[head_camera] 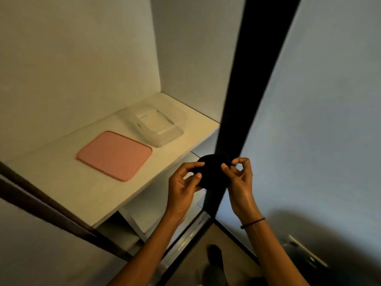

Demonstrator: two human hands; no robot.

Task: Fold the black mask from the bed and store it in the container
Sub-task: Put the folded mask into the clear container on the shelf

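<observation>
I hold the folded black mask (214, 172) in the air between both hands, just off the right front corner of a white shelf (68, 188). My left hand (183, 180) pinches its left edge and my right hand (240, 178) pinches its right edge. The clear plastic container (156, 125) stands open on the shelf, up and to the left of the mask. Its pink lid (114, 154) lies flat on the shelf beside it, to the left.
A black vertical edge of the wardrobe (253, 79) runs down behind the mask. A pale door panel (319, 120) fills the right side. Lower shelves (142, 219) sit under the white one. My foot (215, 254) shows on the floor below.
</observation>
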